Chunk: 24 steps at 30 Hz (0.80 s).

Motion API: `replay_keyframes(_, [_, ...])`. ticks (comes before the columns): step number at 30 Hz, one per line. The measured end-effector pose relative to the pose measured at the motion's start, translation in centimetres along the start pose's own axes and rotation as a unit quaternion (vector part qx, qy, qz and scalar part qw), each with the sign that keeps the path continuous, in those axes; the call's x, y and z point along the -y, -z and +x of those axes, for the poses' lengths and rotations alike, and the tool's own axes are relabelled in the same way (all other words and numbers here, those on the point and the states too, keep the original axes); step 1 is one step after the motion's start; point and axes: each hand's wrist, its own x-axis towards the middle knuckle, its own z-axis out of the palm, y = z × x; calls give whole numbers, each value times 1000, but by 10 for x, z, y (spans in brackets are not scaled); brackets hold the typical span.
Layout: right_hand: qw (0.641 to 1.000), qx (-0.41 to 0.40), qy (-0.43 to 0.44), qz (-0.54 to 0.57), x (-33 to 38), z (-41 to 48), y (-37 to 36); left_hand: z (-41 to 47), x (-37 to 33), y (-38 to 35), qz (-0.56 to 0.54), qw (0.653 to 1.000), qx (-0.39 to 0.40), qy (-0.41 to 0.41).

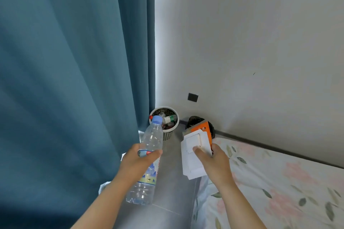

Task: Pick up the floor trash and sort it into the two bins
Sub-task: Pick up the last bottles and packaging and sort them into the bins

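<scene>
My left hand [138, 161] grips a clear plastic bottle [149, 143] with a blue cap around its middle, held upright over the grey floor. My right hand [214, 160] pinches flattened white and orange cardboard packaging [195, 145], thumb on top. Beyond the bottle stands a white lattice bin [168, 134] in the corner, holding several bottles. To its right is a second bin lined with a dark bag [193, 119], mostly hidden behind the cardboard.
A teal curtain [74, 80] hangs along the left, reaching the floor beside the white bin. A bed with a floral sheet [279, 182] fills the lower right. A narrow strip of grey floor [173, 191] runs between them to the white wall [242, 42].
</scene>
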Motion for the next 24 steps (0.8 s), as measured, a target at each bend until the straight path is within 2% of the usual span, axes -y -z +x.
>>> replay_keyframes(9, [999,-7,-32,-40,-4,38,14,30,-26,-23,5,1000,4,19])
replay_keyframes(19, [995,-10,-59,-80,16,130,-16,149,-56,-20,8,999,33,25])
replay_keyframes(24, [991,-14,-100,-84,26,174,-25,208,-80,-22,39,997,61,35])
